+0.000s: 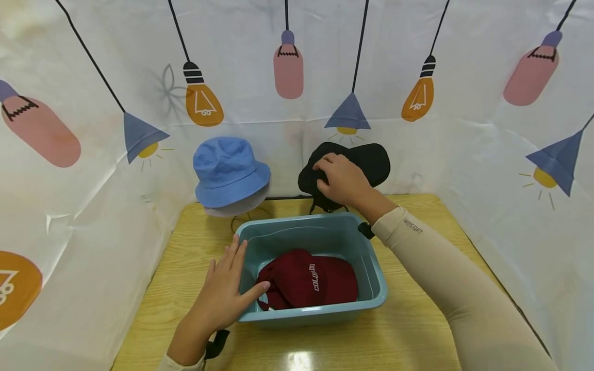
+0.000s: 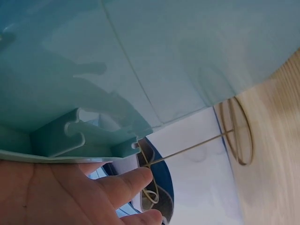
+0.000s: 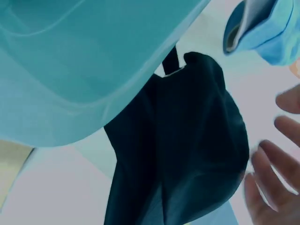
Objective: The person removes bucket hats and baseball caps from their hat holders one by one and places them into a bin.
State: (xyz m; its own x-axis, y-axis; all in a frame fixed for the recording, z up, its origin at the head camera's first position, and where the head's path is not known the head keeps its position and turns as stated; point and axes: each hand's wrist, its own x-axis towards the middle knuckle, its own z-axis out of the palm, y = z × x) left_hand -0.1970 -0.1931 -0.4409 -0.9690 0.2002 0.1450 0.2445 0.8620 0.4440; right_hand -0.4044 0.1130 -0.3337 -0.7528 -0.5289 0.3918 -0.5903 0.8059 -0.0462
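A blue plastic basin (image 1: 301,229) stands on the table, with a maroon baseball cap (image 1: 297,283) lying inside. My left hand (image 1: 223,288) rests at the basin's left side, fingers extended and thumb over the rim. The left wrist view shows that hand (image 2: 70,194) against the basin's outer edge. Behind the basin a black cap (image 1: 373,162) sits raised off the table. Over it reaches my right hand (image 1: 345,178), fingers loosely bent. In the right wrist view these fingers (image 3: 274,164) are spread beside the cap's crown (image 3: 197,140), not closed around it; contact is unclear.
A light-blue bucket hat (image 1: 227,170) is at the back left, a pale brim (image 1: 246,203) beneath it. A thin wire stand (image 2: 192,148) is below. The wooden table (image 1: 171,288) is enclosed by a white sheet (image 1: 111,216) printed with lamps.
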